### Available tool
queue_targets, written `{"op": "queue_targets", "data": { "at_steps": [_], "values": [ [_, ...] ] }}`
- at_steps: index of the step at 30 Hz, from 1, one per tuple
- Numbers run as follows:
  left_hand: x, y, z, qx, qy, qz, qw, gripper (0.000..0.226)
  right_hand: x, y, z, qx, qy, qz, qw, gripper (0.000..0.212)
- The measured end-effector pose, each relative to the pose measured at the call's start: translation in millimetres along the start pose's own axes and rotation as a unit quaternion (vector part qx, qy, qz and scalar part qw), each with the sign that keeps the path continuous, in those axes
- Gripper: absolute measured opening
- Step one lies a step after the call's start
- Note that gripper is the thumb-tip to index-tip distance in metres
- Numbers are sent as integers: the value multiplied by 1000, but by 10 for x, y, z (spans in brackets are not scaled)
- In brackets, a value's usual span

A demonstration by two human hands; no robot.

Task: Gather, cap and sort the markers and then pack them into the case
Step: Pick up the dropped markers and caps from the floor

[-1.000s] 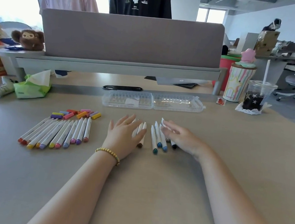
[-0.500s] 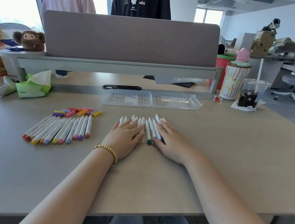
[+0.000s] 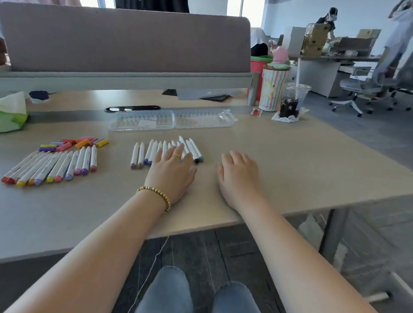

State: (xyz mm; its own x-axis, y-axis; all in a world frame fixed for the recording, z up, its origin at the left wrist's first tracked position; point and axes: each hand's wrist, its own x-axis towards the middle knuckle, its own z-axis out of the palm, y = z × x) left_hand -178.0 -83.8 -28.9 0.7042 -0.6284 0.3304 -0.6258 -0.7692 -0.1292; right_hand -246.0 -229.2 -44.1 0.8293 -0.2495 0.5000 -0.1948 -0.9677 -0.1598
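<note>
two marker rows [image 3: 52, 167], one case [image 3: 170, 122]

I see bare forearms, a gold bead bracelet [image 3: 156, 195] on my left wrist, a thin gold ring [image 3: 176, 156] on that hand, and blue jeans [image 3: 198, 307] below.

Left hand [image 3: 171, 171] lies flat, fingers straight, across a row of white markers [image 3: 149, 151] near the middle of the desk [image 3: 289, 165]. Right hand [image 3: 236, 175] rests beside it, fingers loosely curled, holding nothing. Warm-coloured markers [image 3: 52, 167] and loose caps [image 3: 78, 143] sit toward the left edge; clear case [image 3: 170, 121] lies open behind.
</note>
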Motion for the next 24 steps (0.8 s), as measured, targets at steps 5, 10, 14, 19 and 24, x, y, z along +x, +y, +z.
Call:
{"op": "queue_targets", "data": {
  "at_steps": [5,10,14,19,24],
  "values": [
    [-334,799,-208,-42,103,123,986,20,-923,482,-529,-129,54,15,990,35],
    [-774,1561,-576,-86,130,218,963,12,-1892,945,-1199,-207,-5,87,974,40],
    [-973,2156,-757,-97,122,249,956,28,-2458,1255,-1644,-251,-24,154,955,49],
    [-1125,2984,-809,-89,95,278,952,31,-3141,1764,-1947,-267,-34,222,937,54],
    [-1179,3884,-419,-63,18,353,933,40,-3801,2440,-1800,-262,-66,298,916,53]
  ]
}}
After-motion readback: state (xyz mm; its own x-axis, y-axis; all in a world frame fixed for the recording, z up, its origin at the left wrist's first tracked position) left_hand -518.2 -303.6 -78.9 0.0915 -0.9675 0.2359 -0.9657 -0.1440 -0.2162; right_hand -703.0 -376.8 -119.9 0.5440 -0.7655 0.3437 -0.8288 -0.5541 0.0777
